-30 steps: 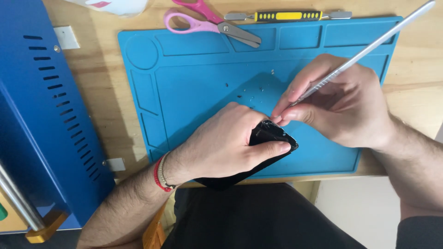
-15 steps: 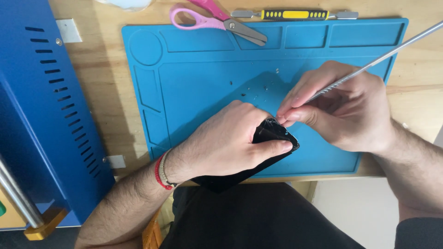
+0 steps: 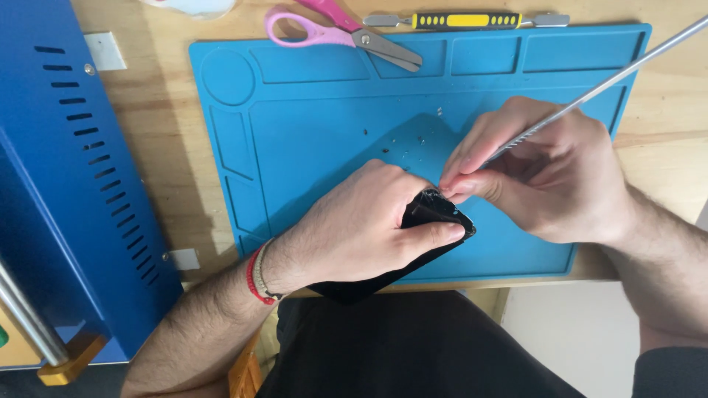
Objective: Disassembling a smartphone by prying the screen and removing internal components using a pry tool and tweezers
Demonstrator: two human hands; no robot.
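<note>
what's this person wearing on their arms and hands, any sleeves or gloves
Both hands are bare, with no gloves or rings in view. The left hand has two thin bands at the wrist, one red and one pale. The forearms are bare; a dark sleeve edge shows only near the right elbow, beyond the right hand.

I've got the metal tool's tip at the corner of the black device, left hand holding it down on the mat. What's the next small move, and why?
Probably ease the thin metal tool a little further along that top corner edge. The right hand pinches it right where the black device shows a cracked, lifted corner, and the left hand grips the device over the blue mat, so it looks braced for a gentle pry.
</note>
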